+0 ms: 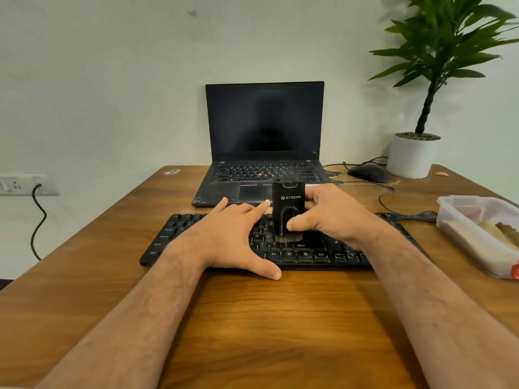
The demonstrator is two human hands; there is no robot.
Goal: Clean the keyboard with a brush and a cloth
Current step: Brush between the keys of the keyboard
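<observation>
Brushing step — the right hand [328,214] pinches the brush [288,210], bristles on the keyboard [309,252]; the left hand [233,237], fingers spread, steadies it. Next, probably sweep along the rows.

right hand [331,217] holds brush [288,209] upright on keyboard [309,255]; left hand [233,237] rests flat

"STRIFF" on brush [288,210]; "Alt", "Ctrl", "Shift" on keyboard [304,255] keys

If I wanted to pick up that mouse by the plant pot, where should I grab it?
Probably from above, palm over the mouse's rounded back, fingers pinching its two long sides. It lies flat on the table, low and domed, so only the sides give grip. Mind the cable trailing behind it.
</observation>
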